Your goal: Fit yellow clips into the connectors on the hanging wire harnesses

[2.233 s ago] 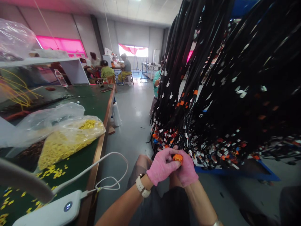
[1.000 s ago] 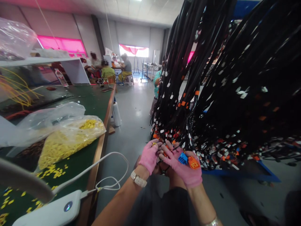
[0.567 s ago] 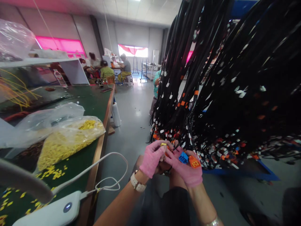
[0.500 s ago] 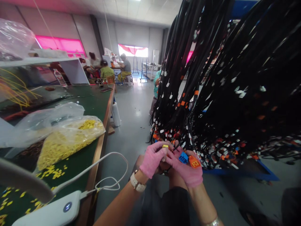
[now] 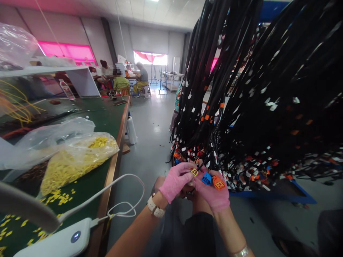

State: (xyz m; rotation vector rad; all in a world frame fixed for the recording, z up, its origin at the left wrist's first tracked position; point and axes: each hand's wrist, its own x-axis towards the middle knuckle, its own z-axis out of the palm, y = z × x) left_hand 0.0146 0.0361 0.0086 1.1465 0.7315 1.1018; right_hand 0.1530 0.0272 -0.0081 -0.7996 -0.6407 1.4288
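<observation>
My left hand (image 5: 175, 182), in a pink glove, is closed with thumb and fingers around a small yellow connector (image 5: 194, 172), whose slotted face shows. My right hand (image 5: 214, 194), gloved alike, lies against the left with its fingers curled. A blue connector (image 5: 206, 178) and an orange connector (image 5: 219, 183) rest in it, side by side on the palm and fingers. Black wires run from the hands toward the hanging wire harnesses (image 5: 198, 107) just ahead. The fingertips where both hands meet are partly hidden.
On the left, a green-topped bench (image 5: 103, 123) carries a clear bag of small yellow pieces (image 5: 72, 167), loose yellow pieces, and a white power bank (image 5: 57, 239) with a looping cable (image 5: 131, 175). A blue rack base (image 5: 302, 194) stands right. Several people sit farther off.
The yellow connector has turned in my left fingers, so its slotted face now shows. The blue and orange connectors stay in my right hand. The view has shifted slightly.
</observation>
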